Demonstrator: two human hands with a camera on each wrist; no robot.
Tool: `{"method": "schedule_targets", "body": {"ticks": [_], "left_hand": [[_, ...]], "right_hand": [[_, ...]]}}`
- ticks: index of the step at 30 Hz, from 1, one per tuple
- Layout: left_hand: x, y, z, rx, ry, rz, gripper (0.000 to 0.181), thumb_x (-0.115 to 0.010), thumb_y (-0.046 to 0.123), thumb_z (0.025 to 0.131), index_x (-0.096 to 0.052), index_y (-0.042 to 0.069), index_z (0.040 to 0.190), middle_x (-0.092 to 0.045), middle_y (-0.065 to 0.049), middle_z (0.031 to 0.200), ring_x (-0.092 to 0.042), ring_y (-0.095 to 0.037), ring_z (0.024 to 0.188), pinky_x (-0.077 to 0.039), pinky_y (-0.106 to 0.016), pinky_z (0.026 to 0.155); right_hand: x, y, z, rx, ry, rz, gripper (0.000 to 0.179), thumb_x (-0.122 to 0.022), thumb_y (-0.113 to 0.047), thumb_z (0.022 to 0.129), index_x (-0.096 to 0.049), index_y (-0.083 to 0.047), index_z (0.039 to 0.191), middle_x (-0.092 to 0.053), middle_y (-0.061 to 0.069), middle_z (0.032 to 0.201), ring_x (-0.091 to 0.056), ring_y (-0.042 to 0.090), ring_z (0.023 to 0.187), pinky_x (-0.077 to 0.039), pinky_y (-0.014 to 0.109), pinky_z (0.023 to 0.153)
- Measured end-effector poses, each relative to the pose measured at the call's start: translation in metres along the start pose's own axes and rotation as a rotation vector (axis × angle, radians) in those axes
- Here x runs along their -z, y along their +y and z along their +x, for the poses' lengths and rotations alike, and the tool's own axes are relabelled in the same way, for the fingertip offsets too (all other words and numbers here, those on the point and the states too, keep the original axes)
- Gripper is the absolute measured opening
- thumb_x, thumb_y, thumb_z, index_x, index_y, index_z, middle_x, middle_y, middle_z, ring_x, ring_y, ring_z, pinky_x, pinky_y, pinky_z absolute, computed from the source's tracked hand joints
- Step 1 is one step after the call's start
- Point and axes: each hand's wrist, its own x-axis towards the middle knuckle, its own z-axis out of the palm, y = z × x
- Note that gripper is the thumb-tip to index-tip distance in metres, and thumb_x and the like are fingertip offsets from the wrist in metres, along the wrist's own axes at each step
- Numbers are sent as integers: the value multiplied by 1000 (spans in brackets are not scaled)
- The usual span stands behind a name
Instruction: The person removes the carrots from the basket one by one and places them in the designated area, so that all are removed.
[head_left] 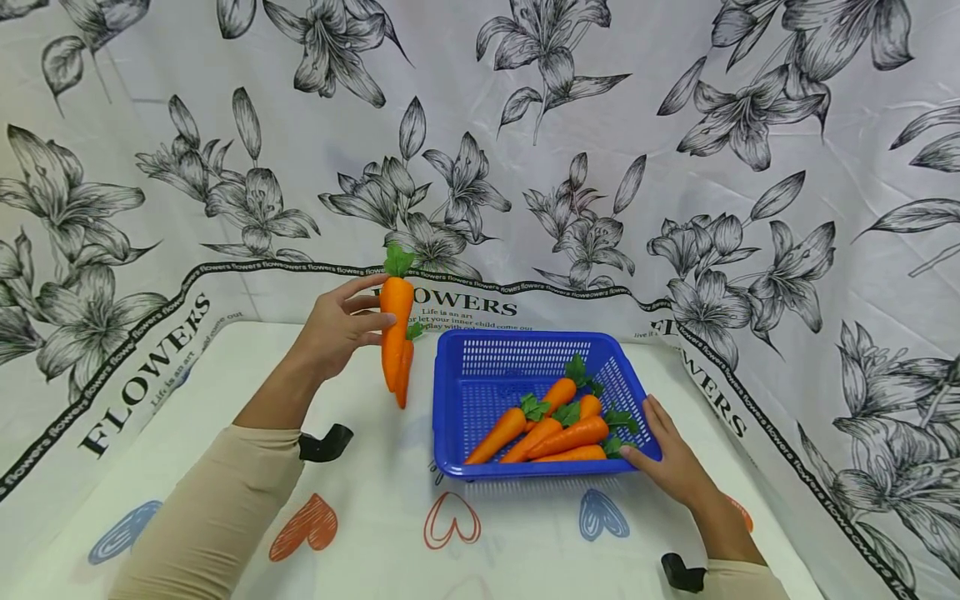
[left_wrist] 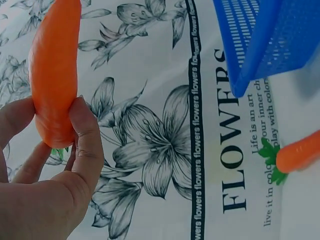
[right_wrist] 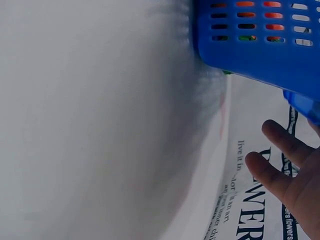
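Note:
My left hand (head_left: 341, 329) holds an orange carrot (head_left: 397, 304) near its thick end, between thumb and fingers, with the green leaves up and the tip down. In the left wrist view the carrot (left_wrist: 56, 75) shows large, its leaves mostly hidden by the fingers. Behind it, a second carrot (head_left: 406, 375) lies on the table, left of a blue plastic basket (head_left: 525, 336). Several carrots (head_left: 501, 433) with green tops lie inside, toward the basket's front right. My right hand (head_left: 675, 458) rests at its front right corner, thumb at the front rim, fingers straight and spread along the outside.
A white cloth with printed hearts (head_left: 452, 521) covers the table. Behind and at both sides hangs a flower-print cloth (head_left: 570, 250) with a black lettered band. Dark straps (head_left: 326, 443) sit at the sleeve cuffs.

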Motion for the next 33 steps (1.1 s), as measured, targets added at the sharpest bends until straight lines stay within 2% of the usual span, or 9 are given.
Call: {"method": "schedule_targets", "body": {"ticks": [8,17,25,33], "left_hand": [[15,-3,8,17,52,11,69,-71,-2,85,-43,13,146,-43,-23,131,-60,-29,100,-56,-39,77],[30,-14,17,52,79,107,70,-66,0,90,-35,12,151,-37,-25,138,-53,-35,110,-54,-39,81],[44,-31,26,97,146,105,70,-67,1,90,-36,15,151,-36,-26,139,-56,-32,107,-55,-37,79],[54,-49,33,140,155,102,71,-66,2,90,-33,15,152,-36,-24,140,-53,-36,111,-55,-38,80]], "right_hand": [[0,1,-1,-7,-2,13,92,-65,-41,88,-12,-4,154,-4,17,159,-12,50,138,-17,73,99],[0,0,-1,-8,-4,13,92,-64,-41,89,-12,-5,154,-3,14,160,-12,50,138,-17,72,100],[1,-1,0,-1,3,3,91,-64,-39,89,-12,-4,154,-4,15,159,-13,51,138,-17,73,99],[-2,0,-2,-15,-3,17,92,-66,-40,89,-12,-6,155,-3,15,159,-12,50,138,-17,73,99]]}}
